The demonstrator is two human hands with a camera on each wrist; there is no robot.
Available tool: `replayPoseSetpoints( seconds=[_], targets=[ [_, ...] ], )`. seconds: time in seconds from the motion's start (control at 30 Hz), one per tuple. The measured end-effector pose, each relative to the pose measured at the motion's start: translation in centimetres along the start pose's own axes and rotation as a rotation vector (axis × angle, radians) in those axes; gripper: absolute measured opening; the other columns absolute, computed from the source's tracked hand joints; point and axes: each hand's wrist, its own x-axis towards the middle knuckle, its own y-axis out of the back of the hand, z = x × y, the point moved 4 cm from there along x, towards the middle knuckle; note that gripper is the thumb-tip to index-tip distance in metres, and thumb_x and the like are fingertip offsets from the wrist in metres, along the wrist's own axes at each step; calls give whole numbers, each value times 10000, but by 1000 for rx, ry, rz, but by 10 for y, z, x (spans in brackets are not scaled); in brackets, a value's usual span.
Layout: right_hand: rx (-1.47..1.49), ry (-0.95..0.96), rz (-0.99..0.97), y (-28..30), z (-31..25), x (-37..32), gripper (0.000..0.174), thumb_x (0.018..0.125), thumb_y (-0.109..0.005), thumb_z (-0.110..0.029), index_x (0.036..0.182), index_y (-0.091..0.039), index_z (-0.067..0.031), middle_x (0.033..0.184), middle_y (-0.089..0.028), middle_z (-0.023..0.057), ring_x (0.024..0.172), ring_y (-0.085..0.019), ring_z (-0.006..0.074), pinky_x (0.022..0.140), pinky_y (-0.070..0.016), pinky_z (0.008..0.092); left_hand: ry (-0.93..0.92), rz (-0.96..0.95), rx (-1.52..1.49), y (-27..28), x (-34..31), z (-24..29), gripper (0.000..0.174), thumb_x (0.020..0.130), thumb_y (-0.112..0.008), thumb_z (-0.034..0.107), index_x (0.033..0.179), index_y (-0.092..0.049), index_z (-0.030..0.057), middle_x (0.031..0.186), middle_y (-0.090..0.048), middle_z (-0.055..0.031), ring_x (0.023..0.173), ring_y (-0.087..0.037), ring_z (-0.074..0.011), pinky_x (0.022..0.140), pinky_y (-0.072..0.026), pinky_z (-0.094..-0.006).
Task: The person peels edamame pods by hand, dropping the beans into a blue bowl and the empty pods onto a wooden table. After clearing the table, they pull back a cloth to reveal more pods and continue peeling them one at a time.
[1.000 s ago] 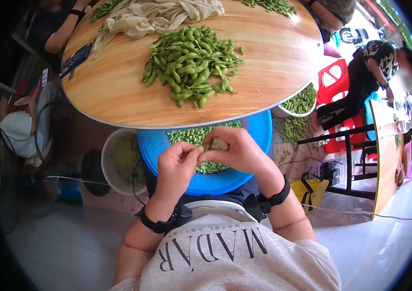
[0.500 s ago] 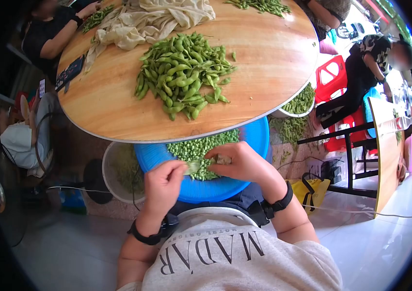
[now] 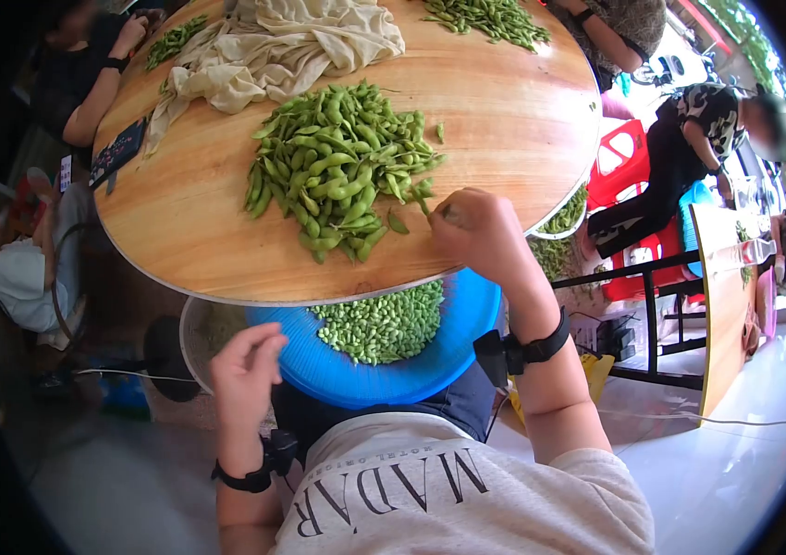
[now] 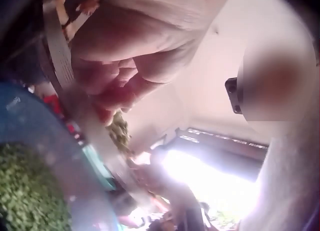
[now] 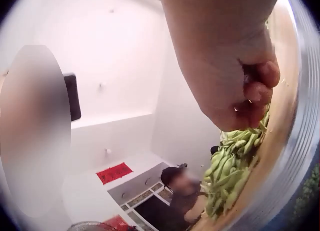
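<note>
My right hand (image 3: 481, 239) is over the table's near edge, at the right side of a heap of green soybean pods (image 3: 337, 166). Its fingers are curled, and a pod (image 3: 422, 194) sticks out from the thumb and fingertips. In the right wrist view the curled fingers (image 5: 257, 93) overlap the heap (image 5: 227, 173). My left hand (image 3: 247, 365) hangs left of the blue basin (image 3: 472, 319), fingers loosely bent, with nothing seen in them. Shelled green beans (image 3: 384, 324) lie in the basin, which also shows in the left wrist view.
The round wooden table (image 3: 199, 231) overhangs the basin's far side. On it lie a crumpled cream cloth (image 3: 282, 51), a dark flat object (image 3: 120, 151) and more pods (image 3: 490, 18). A pale bucket (image 3: 191, 342) stands beside the basin. Other people sit around the table.
My right hand has moved from over the basin up to the pod heap. My left hand has drawn left off the basin, and the pale green pod it held is gone from its fingers.
</note>
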Motion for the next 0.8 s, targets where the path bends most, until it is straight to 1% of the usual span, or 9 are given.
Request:
replayPoseSetpoints(
  seconds=[0.03,0.17,0.2,0.37,0.47,0.53,0.67,0.77,0.8],
  targets=[
    [135,-103,-16,3,2,0,158,730,-630,-149,713,-607,7,537,-500,94,473,-503,175,478,-416,329,19,-44,-55,-16,1,9,163,826,-603,60,967,-625,-19,677,-604,-19,503,-476,-42,451,-377,-178],
    [816,-409,-178,-4,-2,-16,160,791,-612,-132,738,-612,19,549,-493,-22,469,-423,38,417,-304,191,64,-292,-398,-77,10,33,198,856,-573,74,1027,-603,-22,810,-619,-41,511,-473,-56,451,-369,-178],
    [1020,-415,-191,-14,1,-24,145,806,-608,-118,773,-610,23,556,-497,-10,454,-410,48,407,-300,197,89,-303,-472,-90,13,35,209,860,-568,82,1039,-599,-20,839,-625,-54,507,-472,-57,443,-363,-174],
    [1321,-425,-331,-47,-17,-67,131,825,-616,-124,811,-612,7,594,-519,-5,463,-413,46,403,-297,190,100,-397,-724,-122,25,30,244,870,-568,135,1063,-589,-13,858,-632,-65,480,-463,-56,413,-347,-167],
    [1065,-361,-291,-44,-13,-74,188,845,-612,-183,820,-612,3,614,-535,-8,483,-429,39,417,-312,185,78,-362,-733,-116,16,38,219,858,-578,106,1044,-599,-7,801,-620,-47,458,-452,-50,396,-343,-170],
    [842,-260,-256,-28,-13,-72,252,889,-555,-239,853,-604,6,629,-530,-16,530,-443,33,457,-335,180,-11,-317,-559,-107,12,38,192,836,-598,67,1013,-611,-5,779,-613,-44,439,-440,-50,388,-327,-168],
    [948,-204,-426,-24,-25,-71,357,939,-443,-318,818,-577,-9,597,-451,-23,525,-411,49,466,-326,195,-213,-230,-105,-94,1,42,174,766,-656,1,937,-631,-15,794,-638,-61,566,-553,-97,469,-413,-211],
    [967,-203,-500,-31,-37,-76,394,946,-417,-347,804,-559,-8,595,-427,-21,530,-394,52,464,-315,198,-674,-158,232,-92,-9,56,179,735,-670,-5,908,-633,-27,752,-619,-93,576,-577,-159,495,-436,-257],
    [970,-207,-520,-33,-39,-77,401,946,-414,-353,802,-553,-6,596,-424,-20,533,-390,52,464,-312,198,-683,-147,259,-92,-12,57,188,727,-671,-6,911,-632,-24,738,-606,-100,575,-575,-178,500,-440,-269]
  ],
)
